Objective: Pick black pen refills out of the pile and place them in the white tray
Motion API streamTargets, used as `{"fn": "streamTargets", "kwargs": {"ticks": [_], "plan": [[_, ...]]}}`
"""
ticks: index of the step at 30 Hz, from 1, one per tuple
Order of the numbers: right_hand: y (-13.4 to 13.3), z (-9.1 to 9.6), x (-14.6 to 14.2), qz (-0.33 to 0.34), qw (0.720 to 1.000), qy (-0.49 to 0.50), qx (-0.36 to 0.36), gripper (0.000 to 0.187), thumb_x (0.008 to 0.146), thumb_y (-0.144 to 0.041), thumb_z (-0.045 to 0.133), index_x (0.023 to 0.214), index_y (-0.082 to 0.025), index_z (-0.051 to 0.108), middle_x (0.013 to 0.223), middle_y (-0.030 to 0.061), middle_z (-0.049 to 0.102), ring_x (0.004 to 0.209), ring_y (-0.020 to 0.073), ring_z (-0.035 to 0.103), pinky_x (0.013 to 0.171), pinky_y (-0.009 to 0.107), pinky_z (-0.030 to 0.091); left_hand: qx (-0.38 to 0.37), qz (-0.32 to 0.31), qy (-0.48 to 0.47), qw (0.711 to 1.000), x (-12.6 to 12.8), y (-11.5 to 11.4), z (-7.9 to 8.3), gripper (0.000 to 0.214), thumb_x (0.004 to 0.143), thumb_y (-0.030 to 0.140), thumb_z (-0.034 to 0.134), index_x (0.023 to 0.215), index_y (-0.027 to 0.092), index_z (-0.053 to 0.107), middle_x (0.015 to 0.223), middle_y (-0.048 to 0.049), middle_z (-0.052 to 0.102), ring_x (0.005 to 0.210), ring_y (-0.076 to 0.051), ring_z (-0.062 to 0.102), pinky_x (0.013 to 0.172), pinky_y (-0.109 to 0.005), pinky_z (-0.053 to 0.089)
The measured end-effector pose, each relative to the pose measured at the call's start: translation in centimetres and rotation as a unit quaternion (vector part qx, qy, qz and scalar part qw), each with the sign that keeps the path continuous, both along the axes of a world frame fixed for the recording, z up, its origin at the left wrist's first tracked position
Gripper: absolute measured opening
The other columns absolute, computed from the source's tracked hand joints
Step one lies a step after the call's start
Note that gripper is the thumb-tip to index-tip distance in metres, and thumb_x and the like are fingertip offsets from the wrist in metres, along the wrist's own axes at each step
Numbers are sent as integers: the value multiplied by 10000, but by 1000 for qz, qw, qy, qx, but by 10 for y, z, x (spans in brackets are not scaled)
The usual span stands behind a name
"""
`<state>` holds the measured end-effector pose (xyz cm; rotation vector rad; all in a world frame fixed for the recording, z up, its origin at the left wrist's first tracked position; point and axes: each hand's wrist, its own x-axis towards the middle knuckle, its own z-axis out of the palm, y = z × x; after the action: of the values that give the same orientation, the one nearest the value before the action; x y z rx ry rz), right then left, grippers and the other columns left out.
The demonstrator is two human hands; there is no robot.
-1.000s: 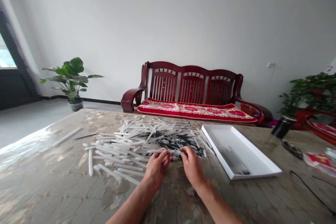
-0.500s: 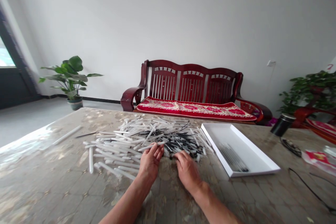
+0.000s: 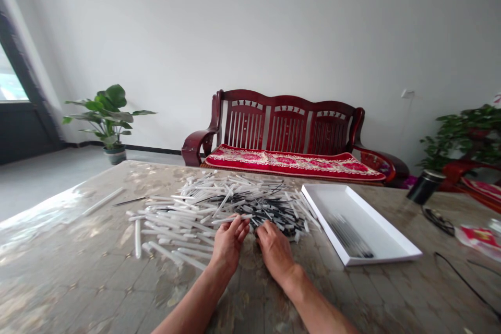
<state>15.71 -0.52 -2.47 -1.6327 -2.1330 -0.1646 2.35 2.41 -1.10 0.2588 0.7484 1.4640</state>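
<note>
My left hand point(image 3: 230, 240) pinches a slim white pen barrel point(image 3: 243, 217) between thumb and fingers, its tip pointing right. Beside it, my right hand point(image 3: 274, 244) is closed, fingers curled down near the front of the pile; whatever sits between its fingertips is hidden. Both hands are just in front of a heap of white pen barrels point(image 3: 176, 227), lying criss-cross on the table. Thin black pen parts point(image 3: 274, 210) are mixed into the middle and right of the heap. A white box lid point(image 3: 391, 242) to the right holds several slim clear-and-dark sticks point(image 3: 349, 235).
The patterned table point(image 3: 113, 292) spans the foreground. One barrel point(image 3: 104, 201) and a dark thin stick point(image 3: 129, 201) lie apart on the left. At right are a black cylinder point(image 3: 426, 187), a cable point(image 3: 438, 221), and a red-and-clear packet point(image 3: 477, 237). A wooden bench point(image 3: 287, 120) stands behind.
My right hand has shifted slightly left, closer to my left hand. The left hand has moved a little right, still pinching the white barrel. The view has turned slightly.
</note>
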Motion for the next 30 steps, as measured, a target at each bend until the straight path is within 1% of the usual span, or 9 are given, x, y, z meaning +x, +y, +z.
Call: {"fn": "streamTargets", "kwargs": {"ticks": [2,5,10,12,14,17,25,27,30], "plan": [[0,-2,2,0,999,40,9,241,858,-4,517,870,-216,632,936,49,677,898,204,643,768,284,482,0,-6,3,1000,1,-1,0,116,838,41,662,870,137,603,736,-50,726,651,-140,733,609,-203,597],[2,-5,7,-5,980,200,20,176,858,-72,535,879,-222,623,883,36,701,840,196,661,747,282,496,-2,-11,7,1000,2,-1,0,135,820,43,686,865,140,603,729,-47,727,651,-147,736,607,-206,599],[9,-10,12,-3,863,504,-30,86,832,-290,577,844,-222,629,753,18,706,683,197,671,637,295,542,-6,-36,24,999,4,-4,1,132,822,26,678,846,132,603,724,-57,729,639,-140,731,613,-206,602],[12,-10,12,-3,818,573,-43,139,786,-334,617,862,-218,631,764,24,709,686,209,680,627,311,563,-2,-47,37,998,6,-7,0,127,819,24,681,842,129,612,730,-60,730,641,-142,731,614,-207,603],[13,-10,12,-3,795,606,-38,176,749,-342,650,871,-217,628,792,33,710,710,217,687,640,326,578,5,-58,45,997,8,-9,-1,122,814,29,691,838,128,623,729,-61,730,646,-144,730,618,-209,604],[14,-9,12,2,788,616,-26,180,747,-340,653,876,-218,623,812,40,712,731,220,687,648,333,587,13,-73,48,996,10,-12,-2,127,793,45,722,832,128,634,720,-60,732,647,-144,728,633,-215,608],[13,-11,16,2,830,558,13,270,806,-343,580,1005,-202,696,986,86,726,820,217,678,701,327,571,-2,-74,37,997,11,-11,-1,142,792,29,716,821,134,625,711,-52,729,645,-141,729,624,-206,609],[11,-8,16,0,818,575,-2,260,807,-374,588,968,-203,697,968,83,724,777,213,676,698,339,572,-5,-73,32,997,11,-11,-2,133,809,22,694,819,133,621,712,-57,729,639,-136,727,622,-199,607],[7,-1,13,3,767,640,-51,250,772,-413,646,907,-203,662,862,58,725,705,210,674,695,360,574,-5,-78,22,997,11,-10,-2,125,827,15,668,816,129,619,706,-58,728,625,-126,721,628,-190,605]]}}
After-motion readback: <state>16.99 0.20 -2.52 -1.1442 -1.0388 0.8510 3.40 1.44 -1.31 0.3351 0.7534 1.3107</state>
